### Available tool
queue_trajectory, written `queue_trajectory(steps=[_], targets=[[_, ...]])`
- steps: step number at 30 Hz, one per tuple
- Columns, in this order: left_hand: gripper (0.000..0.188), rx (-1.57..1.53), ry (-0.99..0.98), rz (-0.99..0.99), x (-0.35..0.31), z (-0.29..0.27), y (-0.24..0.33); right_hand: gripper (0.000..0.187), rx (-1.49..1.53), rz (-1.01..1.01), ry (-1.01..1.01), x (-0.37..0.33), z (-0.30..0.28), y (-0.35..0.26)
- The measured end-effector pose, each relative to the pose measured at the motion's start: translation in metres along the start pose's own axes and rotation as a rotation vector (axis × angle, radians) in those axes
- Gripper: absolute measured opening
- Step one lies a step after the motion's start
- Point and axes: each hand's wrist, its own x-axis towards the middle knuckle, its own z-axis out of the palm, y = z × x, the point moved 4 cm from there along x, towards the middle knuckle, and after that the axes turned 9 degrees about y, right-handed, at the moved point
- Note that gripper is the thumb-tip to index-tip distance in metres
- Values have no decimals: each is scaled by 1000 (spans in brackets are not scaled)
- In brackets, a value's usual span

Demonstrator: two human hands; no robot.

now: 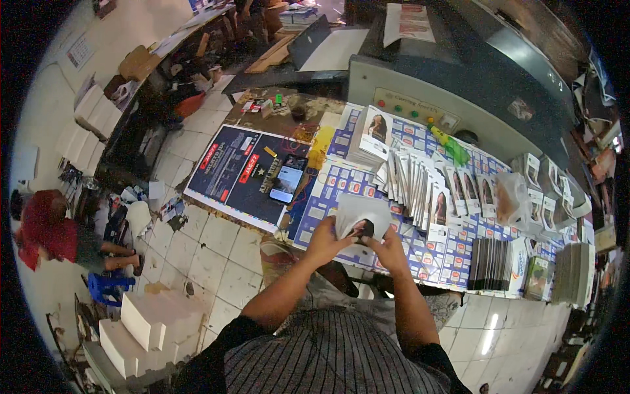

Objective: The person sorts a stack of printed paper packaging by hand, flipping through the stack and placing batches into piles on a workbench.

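Near the table's front edge my left hand (326,240) and my right hand (388,250) hold a whitish, see-through packet (362,211) between them. A picture of a dark-haired figure shows at its near end. My fingers are closed on its two near sides, thumbs on top. Beyond my right hand a fanned row of printed cards (420,188) with similar pictures lies across the table. A neat stack of such cards (374,131) stands behind it. Whether the packet holds one card or several, I cannot tell.
Left of my hands lie a dark printed sheet (239,174) and a phone (287,182). A clear plastic bag (513,200), a dark-edged row of packs (491,264) and more stacks (573,272) fill the right. A grey machine (420,88) borders the table's back. Someone in red (46,230) is far left.
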Motion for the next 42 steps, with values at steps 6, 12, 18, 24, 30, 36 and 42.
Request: queue_trajectory(steps=[6, 12, 18, 24, 30, 36, 42], targets=[[45, -348, 110, -46, -18, -113, 26, 61, 649, 101, -355, -10, 67, -46], [59, -184, 233, -416, 48, -286, -15, 54, -90, -64, -29, 10, 47, 44], [52, -19, 171, -539, 116, -319, -67, 38, -535, -477, 153, 5, 58, 48], [71, 667, 81, -675, 161, -310, -88, 38, -614, -405, 120, 8, 47, 43], [90, 847, 82, -456, 171, -351, -121, 34, -556, -402, 97, 9, 55, 37], [87, 530, 85, -494, 167, -430, -111, 35, -442, -445, 71, 9, 59, 31], [87, 613, 628, 235, 242, -208, 69, 33, -504, -391, 114, 9, 35, 47]])
